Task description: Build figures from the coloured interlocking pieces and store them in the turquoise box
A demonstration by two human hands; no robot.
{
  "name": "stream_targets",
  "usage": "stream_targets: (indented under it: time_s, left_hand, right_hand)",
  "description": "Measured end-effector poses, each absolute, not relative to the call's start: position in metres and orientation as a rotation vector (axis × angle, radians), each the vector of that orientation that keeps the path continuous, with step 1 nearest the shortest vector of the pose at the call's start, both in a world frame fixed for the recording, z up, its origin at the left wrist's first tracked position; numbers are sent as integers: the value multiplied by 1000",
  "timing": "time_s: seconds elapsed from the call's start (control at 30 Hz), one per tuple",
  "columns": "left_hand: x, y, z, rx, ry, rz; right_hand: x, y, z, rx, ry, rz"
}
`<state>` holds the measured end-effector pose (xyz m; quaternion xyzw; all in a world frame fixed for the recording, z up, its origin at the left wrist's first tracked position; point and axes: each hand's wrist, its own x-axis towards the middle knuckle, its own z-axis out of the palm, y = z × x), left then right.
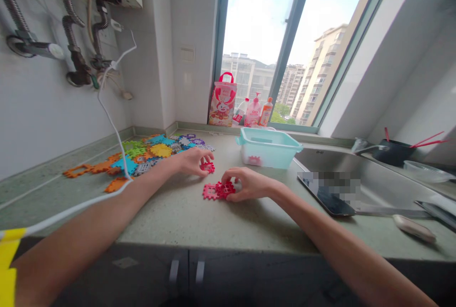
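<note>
My left hand (192, 160) bends over the counter, its fingertips closed on a small red interlocking toy piece (207, 168) with notched edges. To the right and nearer me, my right hand (247, 183) pinches a second red interlocking piece (224, 190) between thumb and fingers. That piece overlaps or touches a flat red window-like piece (211, 192) on the counter; I cannot tell whether the two are joined. Left of my hands spreads a heap of notched pieces (161, 150) in orange, blue, green, yellow, grey, white and purple.
A pale turquoise tub (272, 151) with something red inside stands beyond my right hand. At the right are a phone (326, 195), the sink (377, 178) and a beige oblong object (414, 228). A white cable (80, 209) crosses my left forearm. Bottles (252, 113) line the windowsill.
</note>
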<state>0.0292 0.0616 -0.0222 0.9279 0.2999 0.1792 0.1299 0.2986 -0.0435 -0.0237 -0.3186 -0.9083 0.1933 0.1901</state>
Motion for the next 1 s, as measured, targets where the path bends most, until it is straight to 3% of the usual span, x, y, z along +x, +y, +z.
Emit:
stream_targets:
  time_s: [0.27,0.5,0.83,1.0]
  left_hand:
    - [37,26,6,2445,666,206]
    - [47,6,9,2514,706,-8]
    - [55,36,-27,2496,704,473]
    - [51,44,-32,2635,695,473]
  right_hand:
    - [318,-20,-26,-1201,-2259,148]
    - [320,-16,-29,-1236,-2214,62]
    - [319,-17,-25,-1174,-2077,28]
    - [312,-18,-33,-1026,-2206,135]
